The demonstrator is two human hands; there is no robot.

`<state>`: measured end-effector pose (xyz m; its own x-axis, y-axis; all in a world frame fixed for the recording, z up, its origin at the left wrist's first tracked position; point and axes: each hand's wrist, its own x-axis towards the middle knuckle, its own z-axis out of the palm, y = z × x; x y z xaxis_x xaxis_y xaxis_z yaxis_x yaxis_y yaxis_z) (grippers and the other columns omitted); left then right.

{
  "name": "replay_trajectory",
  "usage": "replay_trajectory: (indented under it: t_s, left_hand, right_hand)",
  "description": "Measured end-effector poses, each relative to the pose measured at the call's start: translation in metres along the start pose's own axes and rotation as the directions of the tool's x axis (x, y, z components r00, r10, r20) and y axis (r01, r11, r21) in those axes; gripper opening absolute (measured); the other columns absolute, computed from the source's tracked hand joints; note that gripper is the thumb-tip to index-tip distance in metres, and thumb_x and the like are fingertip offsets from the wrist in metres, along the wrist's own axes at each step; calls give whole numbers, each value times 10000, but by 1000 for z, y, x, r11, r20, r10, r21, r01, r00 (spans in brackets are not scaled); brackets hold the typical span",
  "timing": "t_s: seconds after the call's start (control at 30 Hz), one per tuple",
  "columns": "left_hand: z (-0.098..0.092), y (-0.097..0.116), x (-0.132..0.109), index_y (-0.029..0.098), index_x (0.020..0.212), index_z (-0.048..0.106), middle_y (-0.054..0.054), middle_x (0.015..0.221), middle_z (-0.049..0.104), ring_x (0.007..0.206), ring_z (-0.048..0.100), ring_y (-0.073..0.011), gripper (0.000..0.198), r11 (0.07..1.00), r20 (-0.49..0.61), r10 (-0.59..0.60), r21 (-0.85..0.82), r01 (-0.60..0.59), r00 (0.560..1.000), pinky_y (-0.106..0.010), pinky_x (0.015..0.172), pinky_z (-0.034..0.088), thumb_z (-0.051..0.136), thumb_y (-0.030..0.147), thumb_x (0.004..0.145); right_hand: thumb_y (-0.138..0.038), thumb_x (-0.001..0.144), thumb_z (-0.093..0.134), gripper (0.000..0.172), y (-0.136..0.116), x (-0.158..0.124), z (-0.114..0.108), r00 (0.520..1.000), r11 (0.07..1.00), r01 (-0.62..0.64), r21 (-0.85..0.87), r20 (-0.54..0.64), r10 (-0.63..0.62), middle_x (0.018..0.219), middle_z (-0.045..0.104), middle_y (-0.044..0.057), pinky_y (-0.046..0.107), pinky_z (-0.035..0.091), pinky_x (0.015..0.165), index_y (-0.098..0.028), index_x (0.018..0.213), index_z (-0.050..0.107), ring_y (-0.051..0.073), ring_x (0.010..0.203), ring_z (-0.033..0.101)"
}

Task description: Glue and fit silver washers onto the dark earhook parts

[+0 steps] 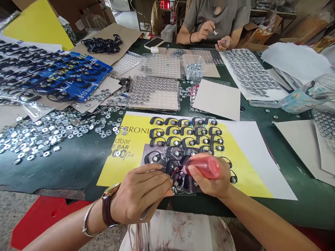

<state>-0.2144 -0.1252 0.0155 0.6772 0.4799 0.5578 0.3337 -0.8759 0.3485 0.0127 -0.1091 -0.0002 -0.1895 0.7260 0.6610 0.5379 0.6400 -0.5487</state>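
Observation:
My right hand (213, 177) is wrapped round a red squeeze bottle (204, 167), its nozzle pointing left and down at a black ear-hook part. Beside it, my left hand (142, 191) has its fingers pressed together round a thin metal tool (149, 211), whose tip seems to reach the same part. Rows of black ear-hook parts with round silver centres (192, 142) lie on a yellow and white printed sheet (251, 170). The nozzle tip is partly hidden among the parts and fingers.
Loose metal washers (56, 132) spread over the green table (78, 174) at left. Trays of round parts (154, 92), a grey card (217, 99) and a clear box of small pieces (194, 68) stand beyond the sheet. Across the table sits a person in grey (195, 17).

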Motion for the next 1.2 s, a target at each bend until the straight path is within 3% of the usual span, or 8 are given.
replay_trajectory:
  t_s: [0.6, 0.77, 0.87, 1.0, 1.03, 1.1, 1.17, 1.2]
  left_hand:
    - [-5, -18, 8, 156, 929, 632, -25, 844, 727, 744, 684, -139, 161, 951, 12, -207, -233, 204, 978, -344, 845, 527, 578, 42, 828]
    - [-3, -22, 5, 170, 924, 649, -18, 829, 728, 736, 674, -133, 154, 936, -14, -257, -252, 245, 966, -354, 843, 535, 572, 57, 852]
    - [-2, -23, 4, 175, 926, 657, -18, 819, 729, 721, 668, -133, 143, 935, -26, -268, -249, 254, 963, -359, 827, 543, 558, 87, 873]
    - [-2, -22, 4, 162, 894, 661, -26, 781, 724, 696, 667, -136, 133, 945, -50, -243, -239, 225, 969, -353, 808, 547, 543, 100, 888]
    - [-3, -21, 5, 158, 891, 662, -28, 774, 721, 692, 666, -136, 134, 949, -61, -233, -232, 214, 971, -350, 802, 547, 543, 97, 889]
    - [-4, -19, 6, 152, 884, 662, -31, 754, 715, 682, 663, -136, 134, 957, -78, -215, -217, 194, 973, -343, 785, 548, 539, 98, 891]
    - [-5, -15, 8, 152, 867, 660, -34, 730, 708, 669, 661, -139, 143, 964, -90, -202, -193, 182, 975, -338, 772, 551, 527, 114, 901]
    - [-6, -13, 9, 153, 859, 659, -34, 718, 704, 661, 661, -139, 154, 968, -93, -196, -178, 177, 976, -336, 772, 552, 517, 123, 907]
  right_hand:
    - [-332, 829, 673, 182, 1, -2, 5, 998, 997, 34, 73, 55, -38, 742, 729, 36, 242, 581, 530, -184, 919, 617, 159, 605, 700]
    - [-432, 795, 709, 329, 2, -6, 5, 989, 990, 143, 15, 45, -143, 728, 735, 37, 256, 564, 507, -183, 982, 604, 161, 571, 692]
    - [-501, 770, 711, 431, 1, -8, 4, 961, 967, 252, 31, 110, -254, 681, 723, 12, 252, 558, 509, -186, 1038, 589, 152, 555, 683]
    - [-454, 766, 730, 478, -2, -12, 5, 869, 899, 432, 75, 231, -437, 750, 733, 55, 277, 569, 550, -149, 1101, 577, 177, 636, 704]
    - [-456, 755, 740, 493, -3, -13, 5, 866, 895, 440, 80, 226, -446, 748, 731, 62, 284, 567, 537, -140, 1098, 580, 184, 628, 702]
    - [-479, 736, 752, 496, -4, -13, 2, 914, 926, 368, 86, 149, -377, 730, 727, 59, 295, 562, 508, -149, 1070, 593, 191, 587, 693]
    - [-465, 772, 727, 422, -5, -8, -7, 985, 976, 151, 159, 58, -162, 734, 732, 50, 298, 577, 516, -178, 1054, 601, 196, 589, 701]
    - [-451, 808, 696, 366, -5, -3, -14, 999, 973, 6, 231, 46, -17, 742, 736, 47, 301, 592, 537, -187, 1044, 606, 202, 607, 712]
